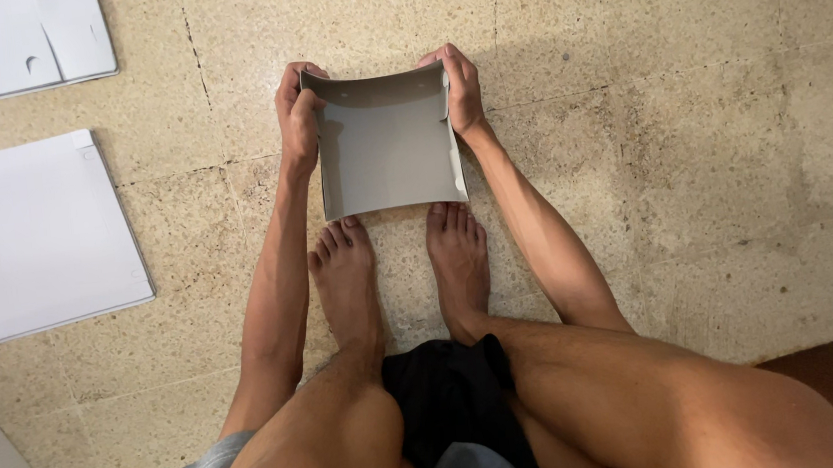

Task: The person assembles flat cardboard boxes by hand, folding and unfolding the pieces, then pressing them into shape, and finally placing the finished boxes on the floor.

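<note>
A home, by the look of it — a bare speckled stone floor (690, 140) with cracked joints, a person squatting barefoot on it, and flat white card sheets (35, 237) laid out straight on the ground — no bench or table.

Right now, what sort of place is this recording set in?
Probably a home floor used as a workspace: speckled terrazzo floor, bare feet, and flat white cardboard sheets beside the grey cardboard tray both hands hold.
</note>
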